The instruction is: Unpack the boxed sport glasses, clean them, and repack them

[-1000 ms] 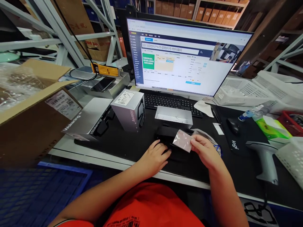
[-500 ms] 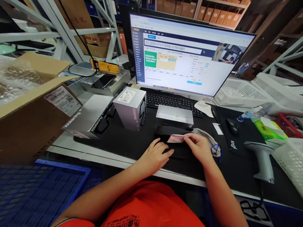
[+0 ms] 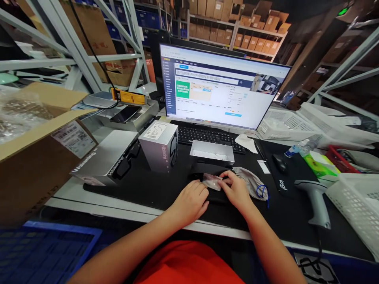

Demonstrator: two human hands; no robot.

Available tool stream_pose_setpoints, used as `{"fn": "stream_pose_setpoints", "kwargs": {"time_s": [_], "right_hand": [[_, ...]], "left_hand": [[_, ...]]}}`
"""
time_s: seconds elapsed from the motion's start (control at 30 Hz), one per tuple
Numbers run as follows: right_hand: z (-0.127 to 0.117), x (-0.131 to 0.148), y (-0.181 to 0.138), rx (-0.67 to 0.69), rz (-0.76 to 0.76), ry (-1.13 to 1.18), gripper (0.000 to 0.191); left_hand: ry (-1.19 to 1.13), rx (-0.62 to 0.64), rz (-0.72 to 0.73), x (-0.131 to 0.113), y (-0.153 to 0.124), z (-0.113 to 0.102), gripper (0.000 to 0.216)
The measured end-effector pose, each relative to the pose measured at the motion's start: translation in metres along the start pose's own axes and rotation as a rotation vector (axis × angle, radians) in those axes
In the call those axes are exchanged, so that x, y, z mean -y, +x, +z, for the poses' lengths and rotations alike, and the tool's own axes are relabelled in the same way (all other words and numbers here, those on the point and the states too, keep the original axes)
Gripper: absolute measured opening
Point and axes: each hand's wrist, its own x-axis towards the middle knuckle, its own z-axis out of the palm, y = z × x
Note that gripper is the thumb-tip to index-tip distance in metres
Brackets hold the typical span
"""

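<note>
Head camera view showed a small flat packet of shiny clear plastic (image 3: 212,182) held above the black mat (image 3: 127,196), near the middle of the front edge of the white bench (image 3: 68,193). The right hand (image 3: 237,193) had thumb and fingers together, clamped on the packet's right end. The left hand (image 3: 189,201) was bent just beside its left end; whether those fingers gripped anything could not be told. Directly behind the packet lay a long black case (image 3: 211,169), its outline partly lost against the mat. A grey cloth pouch with blue cord (image 3: 248,183) rested beside the right hand. Farther back stood a lidless white-lined box (image 3: 211,146), then a black keyboard (image 3: 204,136). Toward the bench's left end stood an upright silver-grey carton (image 3: 154,152); toward its right end lay a grey handheld scanner (image 3: 316,203).
</note>
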Motion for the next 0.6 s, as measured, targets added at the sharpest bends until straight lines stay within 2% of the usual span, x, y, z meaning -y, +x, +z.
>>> {"fn": "stream_pose_setpoints", "kwargs": {"time_s": [0.17,0.23,0.33,0.4,0.43,0.47,0.53,0.6], "right_hand": [[0.009,0.006,-0.002,-0.103,0.017,-0.126,0.016],[0.003,0.008,-0.003,-0.152,-0.003,-0.194,0.017],[-0.029,0.006,-0.008,-0.259,-0.049,-0.242,0.037],[-0.058,-0.005,-0.013,-0.399,0.048,-0.307,0.042],[-0.072,-0.013,-0.016,-0.455,0.156,-0.374,0.045],[-0.083,-0.023,-0.020,-0.452,0.278,-0.462,0.049],[-0.094,-0.044,-0.028,-0.276,0.441,-0.612,0.058],[-0.092,-0.065,-0.036,-0.074,0.459,-0.677,0.053]], "left_hand": [[0.074,0.140,-0.021,0.000,0.020,-0.009,0.012],[0.088,0.164,-0.012,-0.001,0.025,-0.010,0.015],[0.125,0.144,-0.020,-0.001,0.028,-0.008,0.022],[0.135,0.084,-0.032,0.000,0.027,-0.005,0.032],[0.128,0.043,-0.031,0.001,0.026,-0.004,0.038],[0.112,0.002,-0.021,0.001,0.025,-0.003,0.045],[0.065,-0.052,0.021,0.003,0.023,-0.002,0.054],[0.019,-0.083,0.069,0.003,0.022,-0.002,0.054]]}}
